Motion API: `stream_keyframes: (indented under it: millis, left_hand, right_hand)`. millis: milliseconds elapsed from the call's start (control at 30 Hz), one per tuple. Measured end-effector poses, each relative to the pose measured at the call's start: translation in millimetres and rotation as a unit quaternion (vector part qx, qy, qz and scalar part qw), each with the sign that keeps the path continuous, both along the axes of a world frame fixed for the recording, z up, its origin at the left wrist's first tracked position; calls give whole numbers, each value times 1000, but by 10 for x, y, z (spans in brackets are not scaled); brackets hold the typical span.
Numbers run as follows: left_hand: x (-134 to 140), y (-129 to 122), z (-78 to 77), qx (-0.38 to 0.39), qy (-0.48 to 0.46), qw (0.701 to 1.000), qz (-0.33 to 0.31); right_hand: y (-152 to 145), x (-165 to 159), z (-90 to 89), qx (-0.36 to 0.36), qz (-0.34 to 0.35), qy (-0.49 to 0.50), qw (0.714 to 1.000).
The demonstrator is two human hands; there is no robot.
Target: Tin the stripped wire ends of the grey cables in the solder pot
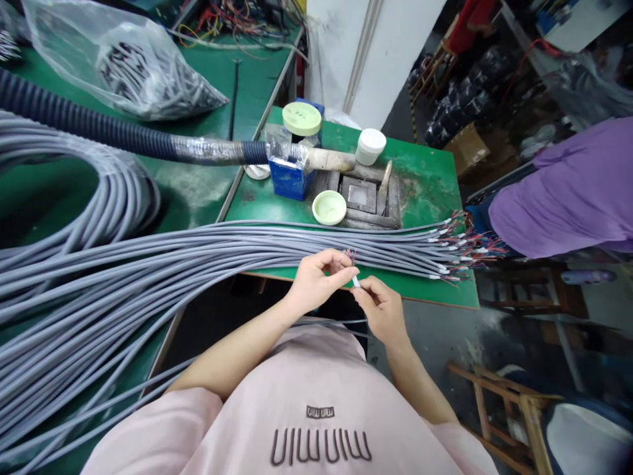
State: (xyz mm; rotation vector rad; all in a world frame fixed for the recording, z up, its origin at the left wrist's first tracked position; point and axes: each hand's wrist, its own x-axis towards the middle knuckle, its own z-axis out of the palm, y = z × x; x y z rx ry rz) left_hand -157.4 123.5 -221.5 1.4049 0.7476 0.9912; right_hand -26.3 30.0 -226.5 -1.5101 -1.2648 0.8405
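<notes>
My left hand (321, 277) is closed at the stripped end of a grey cable, where thin coloured wires (351, 256) stick up past the fingertips. Just below, my right hand (380, 305) pinches the same cable near a short white section (355, 281). Both hands are close together in front of my chest, at the near edge of the green table. Behind them lies a thick bundle of grey cables (237, 245), its ends fanned out to the right with bare coloured wires (475, 247) and white bands.
A solder pot (360, 195) set in a dark frame stands beyond the bundle. Around it are a pale green lid (329, 208), a white tub (370, 146), a blue box (291, 179) and a ribbed hose (133, 132). A person in a purple top (568, 188) is at the right.
</notes>
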Motion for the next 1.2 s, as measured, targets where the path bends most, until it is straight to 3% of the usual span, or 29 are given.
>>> stream_keyframes:
  millis: [67,200,333,400,500,600,733,900,967,1033,1100,1200]
  left_hand:
    - [9,-33,-16,75,0,997,32]
    - [21,-99,-81,248,-21,967,53]
    - [31,-141,-117,307,-46,950,29]
    - [46,-165,-120,249,-65,966,21]
    - [88,-192,-123,30,-129,991,-10]
    - [130,-187,-133,-152,-188,970,-38]
    - [154,-158,-138,-220,-203,954,-23]
    - [101,-108,-135,-225,-203,953,14]
    - [26,-40,-140,-196,-193,960,59]
    - [-78,58,-156,-107,-145,976,123]
    - [-183,160,-190,55,-49,982,171]
    - [-270,249,-287,291,106,939,150]
  right_hand:
    - [15,-8,-8,-33,15,123,992]
    - [79,7,-26,-67,42,351,933]
    - [155,45,-34,-58,63,368,926]
    - [180,53,-26,-37,46,341,938]
    - [198,50,10,20,-2,283,959]
    - [203,60,58,89,-43,162,982]
    - [222,109,122,167,-39,-28,985]
    - [322,170,267,167,2,-158,973]
    - [415,213,358,168,0,-180,969]
    - [556,274,457,162,-12,-199,966]
    - [750,336,544,144,-16,-223,964]
    - [1102,378,613,100,10,-276,956]
